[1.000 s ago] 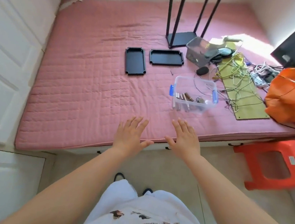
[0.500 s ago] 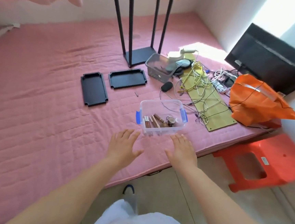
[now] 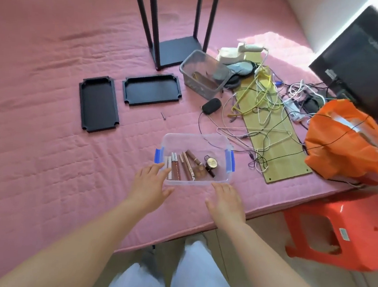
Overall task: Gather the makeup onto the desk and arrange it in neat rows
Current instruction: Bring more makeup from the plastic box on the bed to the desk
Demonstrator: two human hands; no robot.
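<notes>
A clear plastic box [image 3: 206, 142] with blue side clips sits on the pink mattress [image 3: 47, 131] near its front edge. Inside lie several brown and silver makeup tubes [image 3: 182, 166] and a round compact [image 3: 212, 162]. My left hand [image 3: 149, 182] reaches the box's near left corner with straight fingers, and the fingertips touch its wall. My right hand [image 3: 225, 200] hovers just before the box's near right corner, fingers relaxed, holding nothing.
Two black trays [image 3: 98, 106] [image 3: 151, 89] lie behind the box, and a black rack [image 3: 177, 53] stands further back. A grey bin [image 3: 204, 73], tangled cables [image 3: 262, 99], a mouse [image 3: 211, 105], an orange bag [image 3: 348, 143] and a monitor [image 3: 368, 63] crowd the right. A red stool [image 3: 344, 232] stands on the floor.
I have stepped closer and the view has tilted down. Both hands have moved forward from the mattress edge to the near side of the clear box.
</notes>
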